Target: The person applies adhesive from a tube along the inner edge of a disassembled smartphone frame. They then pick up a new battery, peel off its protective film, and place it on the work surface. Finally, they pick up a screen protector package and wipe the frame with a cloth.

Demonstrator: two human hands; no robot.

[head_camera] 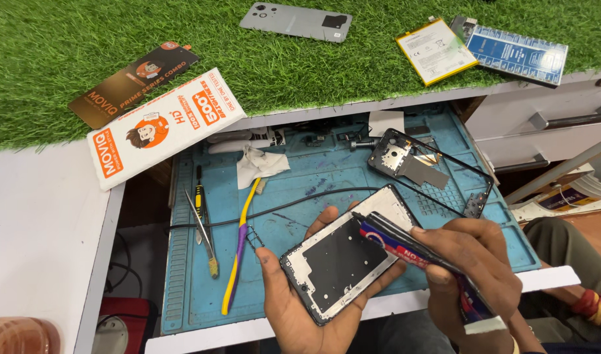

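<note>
Head cam looks down at a blue work mat (326, 177). Left hand (300, 308) cradles an opened phone frame (346, 252) from below, fingers wrapped round its edges, just above the mat's front edge. Right hand (471, 262) pinches a red-and-blue glue tube (412, 252), tip touching the frame's top corner. Yellow-purple toothbrush (240, 242) and tweezers (199, 219) lie to the left.
</note>
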